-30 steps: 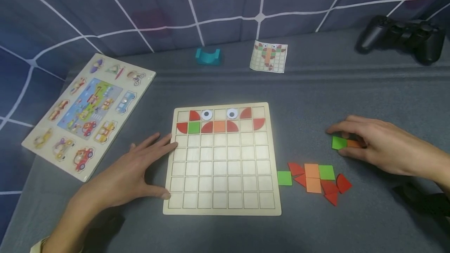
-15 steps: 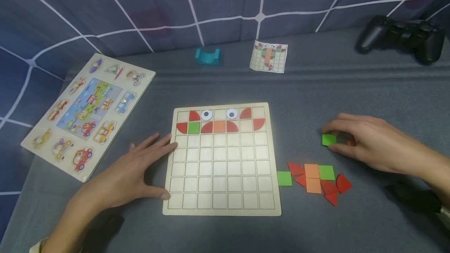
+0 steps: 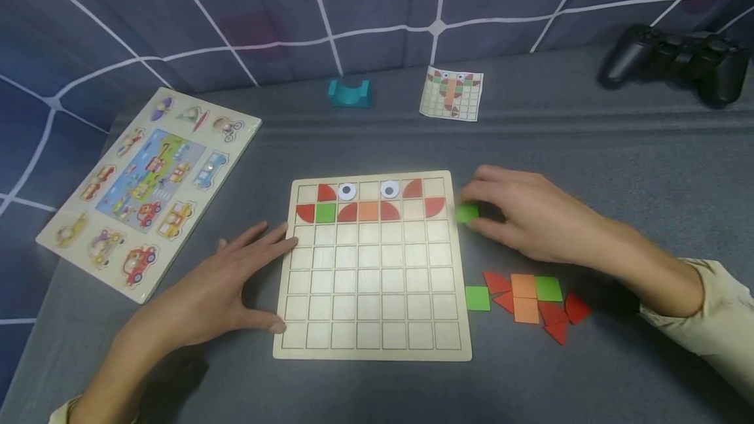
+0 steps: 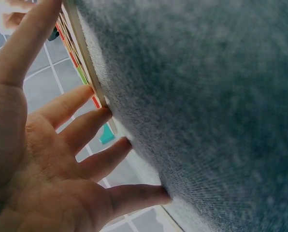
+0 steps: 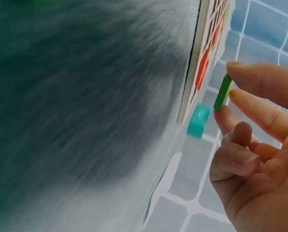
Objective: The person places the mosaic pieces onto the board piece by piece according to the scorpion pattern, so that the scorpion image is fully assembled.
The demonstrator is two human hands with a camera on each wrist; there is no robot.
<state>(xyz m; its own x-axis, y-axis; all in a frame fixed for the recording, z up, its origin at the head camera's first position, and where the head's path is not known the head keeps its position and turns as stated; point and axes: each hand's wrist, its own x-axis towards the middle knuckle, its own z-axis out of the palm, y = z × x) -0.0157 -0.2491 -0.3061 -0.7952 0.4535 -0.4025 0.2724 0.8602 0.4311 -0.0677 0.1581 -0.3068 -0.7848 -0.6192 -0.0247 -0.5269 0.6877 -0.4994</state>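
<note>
A wooden grid board lies at the centre of the head view. Its top two rows carry red quarter-round pieces, a green square, an orange square and two eye discs. My left hand rests with spread fingers along the board's left edge, thumb at the lower corner. My right hand pinches a green square tile between thumb and fingers, at the board's upper right edge. In the right wrist view the tile is tilted on edge and the other fingers are curled.
Loose red, orange and green tiles lie right of the board, with a green square by its edge. Behind are a small printed pattern card and a teal holder. A vehicle puzzle lies left; a black game controller sits back right.
My right hand has picked up the green tile and carried it left to the board's right edge. The orange tile beside it earlier is out of sight. The left hand stays put.
</note>
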